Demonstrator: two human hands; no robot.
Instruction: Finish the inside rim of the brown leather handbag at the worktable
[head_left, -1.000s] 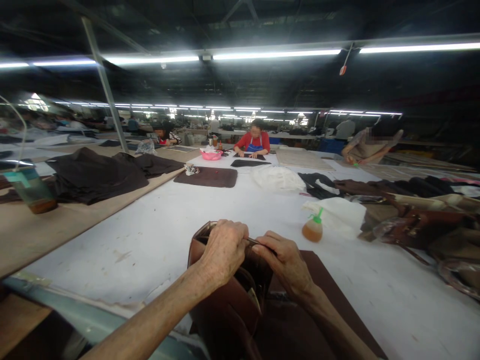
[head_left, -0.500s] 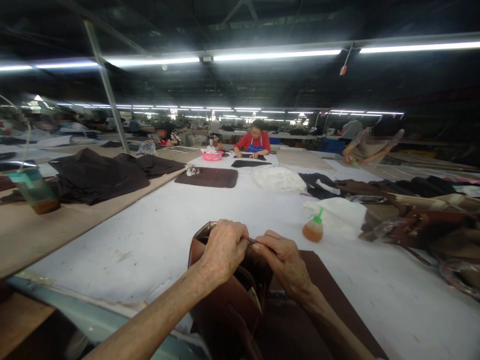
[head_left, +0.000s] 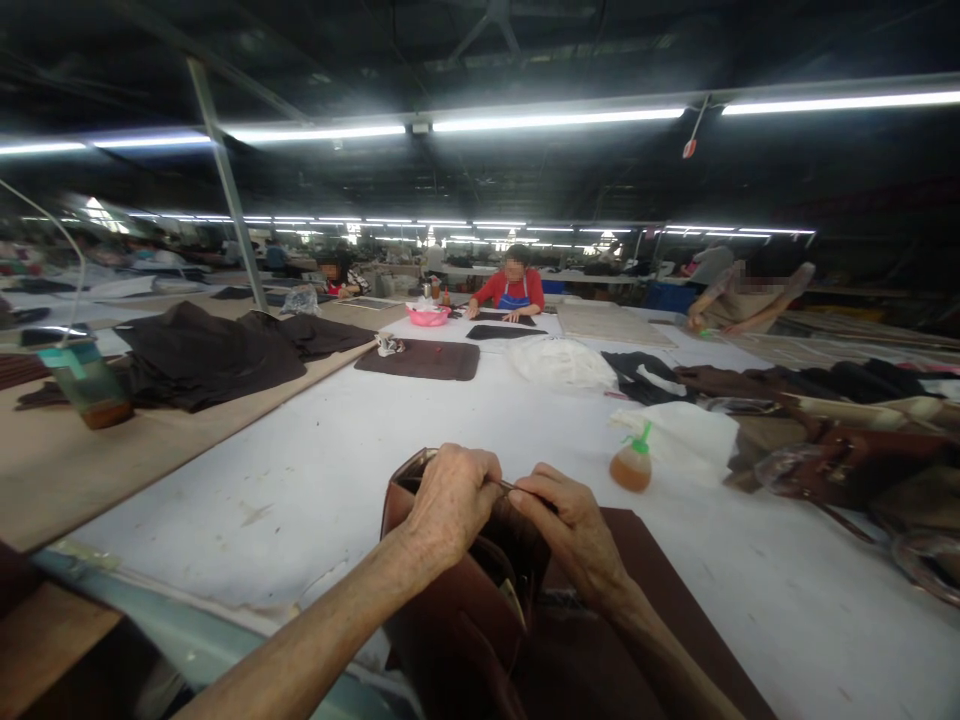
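A brown leather bag stands upright at the near edge of the white table. My left hand is closed over the bag's top rim. My right hand is closed too, pinching the same rim just to the right, fingertips almost meeting the left hand's. A thin dark edge or tool shows between the two hands; I cannot make out which. A dark brown mat lies under the bag and my right forearm.
A small amber bottle with a green nozzle stands right of my hands, beside white cloth. Brown bags are piled at the right. Dark fabric and a cup sit left. Other people work at the far end.
My hands stay clamped on the bag's rim. The view has shifted slightly, so things on the left sit a little further right in the picture.
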